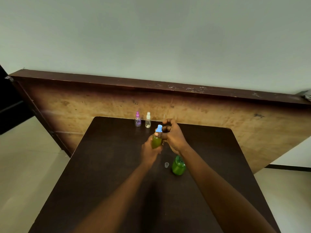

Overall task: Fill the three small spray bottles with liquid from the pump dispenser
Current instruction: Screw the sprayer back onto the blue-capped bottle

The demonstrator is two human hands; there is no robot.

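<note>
Dark table, purple-topped bottle, white-topped bottle, clear cap, green dispenser

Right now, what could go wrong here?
The left hand grips the green-filled bottle while the right hand pinches its blue spray top; a crooked top could leak. The right forearm passes close by the green dispenser and the loose clear cap, so it might knock them.

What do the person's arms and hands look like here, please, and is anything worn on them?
Both arms are bare as far as the view shows: no sleeve reaches the left forearm or the right forearm. The left hand and the right hand are ungloved, and no watch, bracelet or ring can be made out on them.
</note>
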